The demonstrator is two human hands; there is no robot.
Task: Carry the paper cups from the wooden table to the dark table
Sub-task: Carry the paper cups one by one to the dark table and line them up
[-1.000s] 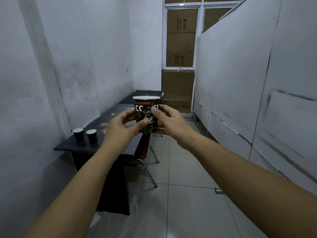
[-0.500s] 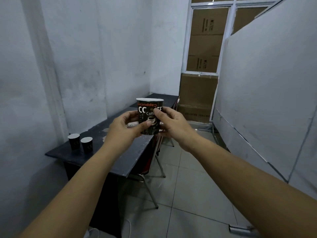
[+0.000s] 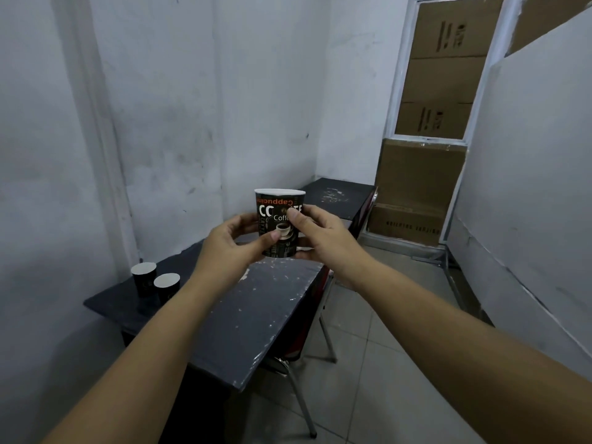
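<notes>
Two paper cups [image 3: 155,280] already stand side by side at the far left corner of the dark counter [image 3: 256,318]. The left hand [image 3: 229,245] and right hand [image 3: 323,233] both grip a third cup [image 3: 279,221], upright in the air above the counter. The carry looks nearly done; next, lower it beside the pair. That makes three cups, perhaps nested.

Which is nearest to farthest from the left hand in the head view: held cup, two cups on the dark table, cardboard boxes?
1. Held cup, in the left hand.
2. Two cups, on the dark table, lower left.
3. Cardboard boxes, far right corner.
</notes>
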